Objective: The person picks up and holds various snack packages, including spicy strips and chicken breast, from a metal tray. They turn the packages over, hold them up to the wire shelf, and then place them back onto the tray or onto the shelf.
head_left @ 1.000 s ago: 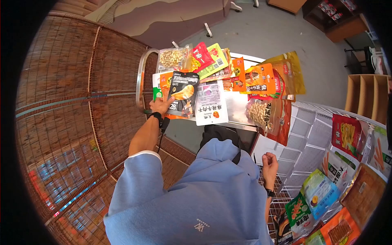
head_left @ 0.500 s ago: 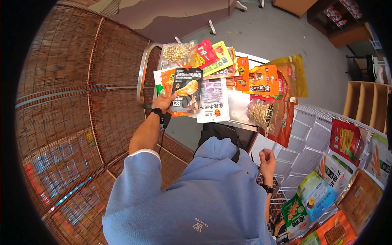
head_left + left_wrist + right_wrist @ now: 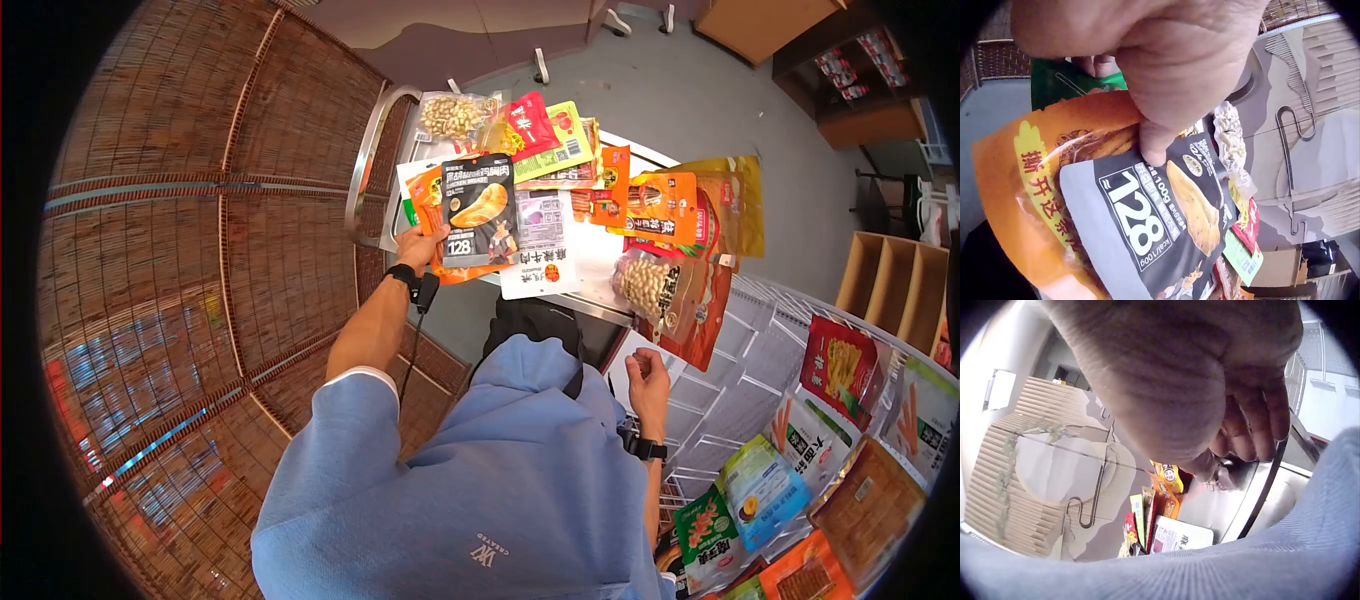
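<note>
My left hand (image 3: pixel 419 248) grips a layered bunch of snack pouches at the cart's near left corner. Its thumb lies on the black chicken breast pouch (image 3: pixel 1141 212), which is on top. Under that is an orange pouch (image 3: pixel 1029 181), and the fingertips show behind at a green pouch (image 3: pixel 1063 84). A white beef jerky pouch (image 3: pixel 540 250) lies flat just right of the black one. Held near the body, my right hand (image 3: pixel 649 384) has loosely bent fingers and holds nothing; in the right wrist view its palm (image 3: pixel 1166 394) hangs above the cart's level.
More pouches spread over the metal cart (image 3: pixel 595 265), including nuts (image 3: pixel 452 117) at the far left and an orange pouch (image 3: pixel 660 208) at the right. A white wire rack (image 3: pixel 745 330) with several snack bags stands right of me. A woven screen (image 3: pixel 150 250) closes the left side.
The head view has swung, so the cart sits further right in it. The black pouch has turned more upright, and more of the orange pouch shows beneath. My right hand stays loosely bent.
</note>
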The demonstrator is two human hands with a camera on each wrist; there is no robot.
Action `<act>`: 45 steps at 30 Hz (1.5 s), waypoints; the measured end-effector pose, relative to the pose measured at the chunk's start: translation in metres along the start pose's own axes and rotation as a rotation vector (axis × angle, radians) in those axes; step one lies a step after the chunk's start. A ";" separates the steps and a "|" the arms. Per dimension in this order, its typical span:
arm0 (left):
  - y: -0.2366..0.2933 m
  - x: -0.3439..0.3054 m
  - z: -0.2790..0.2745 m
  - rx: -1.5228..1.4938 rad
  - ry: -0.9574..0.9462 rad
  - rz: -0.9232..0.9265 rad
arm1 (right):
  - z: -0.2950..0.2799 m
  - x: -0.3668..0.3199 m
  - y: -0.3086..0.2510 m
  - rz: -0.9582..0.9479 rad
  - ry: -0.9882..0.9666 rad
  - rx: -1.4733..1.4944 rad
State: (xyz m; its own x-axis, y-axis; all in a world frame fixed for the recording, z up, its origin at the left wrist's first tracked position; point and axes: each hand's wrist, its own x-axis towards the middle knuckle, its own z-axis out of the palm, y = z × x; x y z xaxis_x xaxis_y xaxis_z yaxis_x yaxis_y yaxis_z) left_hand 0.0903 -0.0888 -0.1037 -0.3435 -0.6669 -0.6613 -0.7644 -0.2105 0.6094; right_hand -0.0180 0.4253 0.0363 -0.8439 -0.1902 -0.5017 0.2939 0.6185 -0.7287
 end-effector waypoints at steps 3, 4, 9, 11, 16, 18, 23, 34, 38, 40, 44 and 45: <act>0.000 0.000 0.001 0.039 0.067 0.038 | 0.008 0.011 -0.012 -0.019 -0.056 -0.029; 0.004 -0.004 0.002 0.068 0.084 0.025 | 0.011 0.015 -0.015 -0.047 -0.084 -0.035; 0.020 -0.021 -0.007 -0.010 -0.021 0.000 | 0.031 0.032 -0.032 -0.130 -0.133 -0.050; 0.014 -0.034 -0.012 -0.051 -0.078 -0.010 | 0.036 0.028 -0.041 -0.157 -0.167 -0.045; 0.005 -0.040 -0.019 -0.100 -0.077 0.043 | 0.056 0.041 -0.057 -0.099 -0.241 -0.118; 0.009 -0.048 -0.015 -0.099 -0.044 0.057 | 0.068 0.049 -0.055 -0.118 -0.236 -0.126; 0.028 -0.052 -0.018 -0.069 -0.022 -0.111 | 0.100 0.081 -0.060 -0.204 -0.193 -0.119; 0.052 -0.051 -0.009 -0.308 -0.162 0.026 | 0.139 0.128 -0.057 0.262 -0.229 0.181; 0.046 -0.041 -0.011 -0.476 -0.331 -0.219 | 0.141 0.116 -0.056 0.260 -0.318 0.183; 0.045 -0.043 -0.011 -0.504 -0.343 -0.213 | 0.144 0.110 -0.042 0.202 -0.300 0.194; 0.042 -0.054 -0.013 -0.503 -0.397 -0.193 | 0.126 0.082 -0.054 0.079 -0.180 0.213; 0.039 -0.055 -0.012 -0.482 -0.404 -0.197 | 0.116 0.074 -0.068 0.059 -0.136 0.241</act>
State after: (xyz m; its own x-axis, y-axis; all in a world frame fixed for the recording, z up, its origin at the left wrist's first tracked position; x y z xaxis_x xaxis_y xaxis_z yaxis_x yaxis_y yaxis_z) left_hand 0.0864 -0.0688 -0.0384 -0.4716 -0.2822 -0.8354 -0.5362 -0.6604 0.5258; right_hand -0.0482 0.2803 -0.0051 -0.7590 -0.2698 -0.5926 0.4525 0.4358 -0.7780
